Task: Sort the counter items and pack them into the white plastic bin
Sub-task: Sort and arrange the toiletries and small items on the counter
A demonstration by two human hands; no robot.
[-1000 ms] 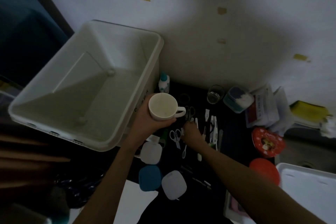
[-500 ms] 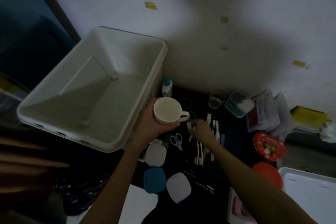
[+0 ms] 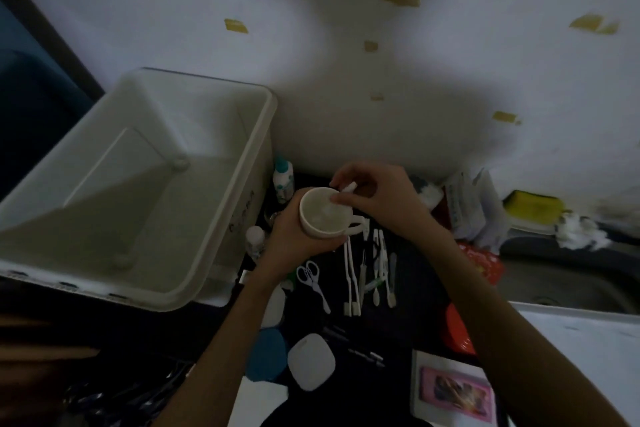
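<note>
Hands meeting over a white mug beside the white plastic bin.

Left hand wraps the mug's body from 7 o'clock, holding it upright with the handle pointing to 3 o'clock. Right hand hovers at the rim's 1 o'clock edge, fingertips pinched on a small white item too blurred to name. The bin sits at 9 o'clock of the mug, tilted, nothing visible inside. On the dark counter at 6 o'clock lie small scissors and a row of white toothbrush-like sticks. A small bottle stands at 11 o'clock, just beside the bin wall.
</note>
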